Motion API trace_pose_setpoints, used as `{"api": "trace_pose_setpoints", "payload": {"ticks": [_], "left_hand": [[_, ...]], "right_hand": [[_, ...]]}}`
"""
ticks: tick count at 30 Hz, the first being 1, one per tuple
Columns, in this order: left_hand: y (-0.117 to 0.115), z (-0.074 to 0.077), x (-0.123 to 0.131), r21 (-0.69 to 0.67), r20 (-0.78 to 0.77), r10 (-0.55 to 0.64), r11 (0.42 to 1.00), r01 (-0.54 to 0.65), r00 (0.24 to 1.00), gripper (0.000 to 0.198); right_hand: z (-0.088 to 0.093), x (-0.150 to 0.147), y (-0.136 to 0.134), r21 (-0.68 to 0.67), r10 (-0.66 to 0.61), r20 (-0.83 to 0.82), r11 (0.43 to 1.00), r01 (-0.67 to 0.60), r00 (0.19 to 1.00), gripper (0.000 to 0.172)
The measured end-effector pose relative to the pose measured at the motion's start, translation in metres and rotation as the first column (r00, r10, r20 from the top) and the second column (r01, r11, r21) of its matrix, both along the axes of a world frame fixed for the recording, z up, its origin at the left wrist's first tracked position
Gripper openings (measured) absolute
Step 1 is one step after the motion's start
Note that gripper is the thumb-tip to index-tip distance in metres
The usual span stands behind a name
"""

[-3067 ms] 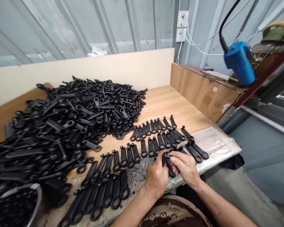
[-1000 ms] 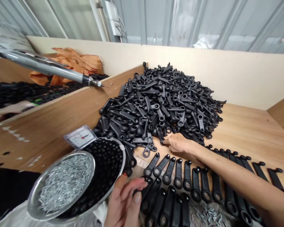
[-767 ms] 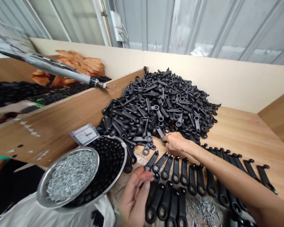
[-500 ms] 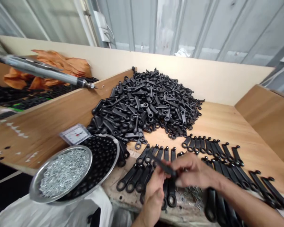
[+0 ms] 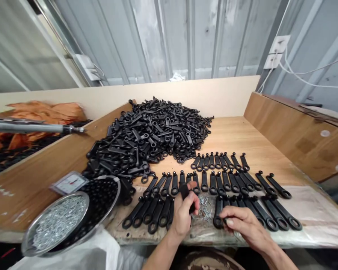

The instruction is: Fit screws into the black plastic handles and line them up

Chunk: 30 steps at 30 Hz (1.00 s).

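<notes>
My left hand [image 5: 183, 217] is closed around a black ring-ended arm [image 5: 183, 190], whose lower part is hidden by the fingers. To its right, my right hand [image 5: 246, 225] is closed in a pinch near the table's front edge; what it pinches, if anything, is too small to make out. Between the hands lies a small heap of silver screws [image 5: 205, 209]. Rows of similar black arms [image 5: 174, 183] lie behind and to both sides, many with a small knob at the far end and a ring at the near end.
A big pile of black arms [image 5: 157, 131] stands at the back. At left, a metal bowl of screws [image 5: 59, 221] sits over a larger bowl of black round parts [image 5: 104, 198], beside a dial gauge [image 5: 70, 183]. An electric screwdriver [image 5: 39, 126] hangs over the wooden divider [image 5: 81, 150].
My view has turned to the right. Both hands were together at the black arm; now the left holds it alone, and the right has drawn away towards the table's front edge.
</notes>
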<state>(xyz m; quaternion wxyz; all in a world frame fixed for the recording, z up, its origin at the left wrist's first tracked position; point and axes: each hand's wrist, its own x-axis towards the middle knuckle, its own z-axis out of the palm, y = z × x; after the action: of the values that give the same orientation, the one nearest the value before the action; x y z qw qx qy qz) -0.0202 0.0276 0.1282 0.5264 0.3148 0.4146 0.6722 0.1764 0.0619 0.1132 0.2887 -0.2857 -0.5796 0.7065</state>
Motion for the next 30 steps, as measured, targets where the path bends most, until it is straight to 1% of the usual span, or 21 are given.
{"api": "trace_pose_setpoints", "payload": {"ticks": [3, 5, 8, 11, 15, 18, 20, 21, 25, 26, 29, 30], "left_hand": [[0.011, 0.003, 0.019, -0.045, 0.082, -0.149, 0.987, 0.153, 0.985, 0.057], [0.017, 0.005, 0.029, -0.089, 0.173, -0.207, 0.970, 0.225, 0.963, 0.060], [0.023, 0.009, 0.040, -0.119, 0.267, -0.258, 0.947, 0.297, 0.929, 0.050], [0.027, 0.012, 0.045, -0.146, 0.308, -0.322, 0.914, 0.379, 0.895, 0.040], [0.030, 0.012, 0.046, -0.160, 0.346, -0.399, 0.867, 0.472, 0.849, 0.023], [0.031, 0.009, 0.048, -0.165, 0.374, -0.440, 0.834, 0.526, 0.816, 0.024], [0.030, 0.007, 0.052, -0.155, 0.352, -0.491, 0.809, 0.567, 0.797, 0.023], [0.029, 0.005, 0.054, -0.147, 0.316, -0.514, 0.803, 0.577, 0.797, 0.022], [0.025, 0.006, 0.064, -0.138, 0.098, -0.559, 0.812, 0.567, 0.824, 0.021], [0.024, 0.007, 0.065, -0.150, 0.061, -0.582, 0.798, 0.583, 0.811, 0.022], [0.023, 0.011, 0.064, -0.219, 0.013, -0.675, 0.718, 0.661, 0.738, 0.021], [0.024, 0.011, 0.063, -0.233, 0.011, -0.680, 0.711, 0.663, 0.733, 0.020]], "right_hand": [[-0.009, 0.015, -0.004, -0.125, -0.082, -0.135, 0.990, 0.065, 0.987, 0.020], [-0.014, 0.021, -0.005, -0.185, -0.128, -0.215, 0.979, 0.089, 0.968, 0.018], [-0.016, 0.026, -0.002, -0.255, -0.221, -0.296, 0.956, 0.146, 0.929, 0.016], [-0.015, 0.029, 0.006, -0.288, -0.300, -0.367, 0.937, 0.199, 0.880, 0.017], [-0.011, 0.030, 0.016, -0.337, -0.315, -0.450, 0.926, 0.168, 0.836, 0.023], [-0.009, 0.030, 0.019, -0.344, -0.308, -0.471, 0.927, 0.150, 0.826, 0.022], [-0.008, 0.029, 0.019, -0.341, -0.307, -0.470, 0.928, 0.150, 0.828, 0.021], [-0.007, 0.028, 0.018, -0.340, -0.308, -0.464, 0.928, 0.154, 0.830, 0.020], [-0.003, 0.025, 0.019, -0.328, -0.319, -0.418, 0.926, 0.186, 0.851, 0.020], [-0.002, 0.024, 0.019, -0.320, -0.324, -0.403, 0.926, 0.200, 0.856, 0.020], [0.003, 0.023, 0.021, -0.279, -0.363, -0.364, 0.921, 0.271, 0.858, 0.019], [0.005, 0.023, 0.021, -0.256, -0.385, -0.355, 0.916, 0.308, 0.852, 0.018]]}}
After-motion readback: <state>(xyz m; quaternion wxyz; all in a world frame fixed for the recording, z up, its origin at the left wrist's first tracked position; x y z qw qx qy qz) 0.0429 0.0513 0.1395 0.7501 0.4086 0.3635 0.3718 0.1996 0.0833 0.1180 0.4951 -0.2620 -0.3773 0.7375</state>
